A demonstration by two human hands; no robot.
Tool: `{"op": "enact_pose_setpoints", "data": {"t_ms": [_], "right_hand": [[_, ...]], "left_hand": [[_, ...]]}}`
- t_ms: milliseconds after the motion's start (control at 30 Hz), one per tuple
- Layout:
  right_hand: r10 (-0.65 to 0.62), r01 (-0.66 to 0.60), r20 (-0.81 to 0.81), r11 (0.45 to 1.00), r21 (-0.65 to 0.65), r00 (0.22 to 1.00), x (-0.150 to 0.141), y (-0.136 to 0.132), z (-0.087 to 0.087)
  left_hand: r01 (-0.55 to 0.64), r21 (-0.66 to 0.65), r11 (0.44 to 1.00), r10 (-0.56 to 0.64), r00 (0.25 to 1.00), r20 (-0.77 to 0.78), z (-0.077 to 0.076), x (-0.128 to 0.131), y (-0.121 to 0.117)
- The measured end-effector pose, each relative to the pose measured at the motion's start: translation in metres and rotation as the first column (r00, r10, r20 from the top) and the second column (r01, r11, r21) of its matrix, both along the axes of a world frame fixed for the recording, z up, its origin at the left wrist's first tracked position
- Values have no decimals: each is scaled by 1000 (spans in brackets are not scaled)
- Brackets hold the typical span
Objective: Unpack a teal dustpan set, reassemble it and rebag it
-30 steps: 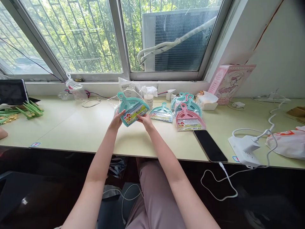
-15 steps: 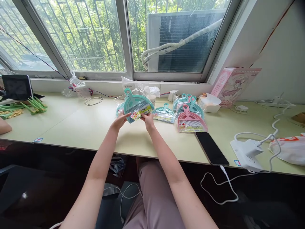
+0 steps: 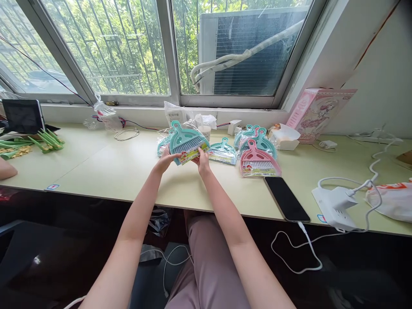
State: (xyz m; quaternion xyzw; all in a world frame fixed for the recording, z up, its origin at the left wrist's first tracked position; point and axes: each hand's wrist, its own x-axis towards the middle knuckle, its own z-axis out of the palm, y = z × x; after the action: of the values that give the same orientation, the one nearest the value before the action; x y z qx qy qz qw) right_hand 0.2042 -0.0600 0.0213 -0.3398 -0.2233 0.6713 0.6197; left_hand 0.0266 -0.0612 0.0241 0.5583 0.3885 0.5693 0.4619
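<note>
A teal mini dustpan-and-brush set point(image 3: 186, 141) in clear wrapping is held up over the pale green table point(image 3: 106, 171). My left hand point(image 3: 166, 159) grips its lower left edge and my right hand point(image 3: 202, 161) pinches its lower right corner by the yellow label. Another teal set point(image 3: 162, 146) peeks out behind it on the left. To the right lie a teal set point(image 3: 222, 152), a pink set point(image 3: 257, 161) and a stack of teal sets point(image 3: 254, 137) behind the pink one.
A black phone point(image 3: 286, 198) lies near the front edge, cabled to a white power strip point(image 3: 334, 201). A white bag point(image 3: 391, 199) sits far right, a pink box point(image 3: 317, 112) leans on the wall, a tablet point(image 3: 22, 116) and green sticks point(image 3: 45, 141) at left.
Both hands turned the teal set more upright and carried it slightly farther from me and to the right. A second teal set came into sight behind it.
</note>
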Motion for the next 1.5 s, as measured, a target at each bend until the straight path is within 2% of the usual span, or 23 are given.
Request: {"op": "enact_pose_setpoints", "data": {"t_ms": [300,500,667,767,867,967,1033,1233,1400,1500], "right_hand": [[-121,123,24,986,-115,992,1,0,-4],[-72,70,-1,974,-213,997,8,-2,-1],[-40,50,41,959,-280,998,16,2,-5],[-25,30,28,976,-215,999,15,5,-7],[35,-35,-10,999,-34,999,9,5,-7],[123,-127,41,986,111,992,-1,6,-9],[122,-135,96,980,147,988,-4,7,-12],[-42,24,144,992,121,989,-3,11,-19],[-180,175,123,983,51,976,-5,5,-14],[-207,206,114,978,18,972,-7,2,-12]], "left_hand": [[89,89,992,-77,989,-130,-2,8,-4],[90,71,993,-79,986,-147,-1,6,-4],[107,55,993,-96,982,-163,-1,9,-6],[106,52,993,-97,984,-150,-2,8,-4],[32,73,997,-24,994,-110,-3,2,1],[-32,101,994,39,997,-66,-3,-4,4],[-22,110,994,29,998,-61,-3,-5,4],[47,91,995,-39,995,-90,-9,6,2],[26,111,993,-19,998,-66,-15,19,3],[-23,93,995,28,998,-48,-18,24,5]]}}
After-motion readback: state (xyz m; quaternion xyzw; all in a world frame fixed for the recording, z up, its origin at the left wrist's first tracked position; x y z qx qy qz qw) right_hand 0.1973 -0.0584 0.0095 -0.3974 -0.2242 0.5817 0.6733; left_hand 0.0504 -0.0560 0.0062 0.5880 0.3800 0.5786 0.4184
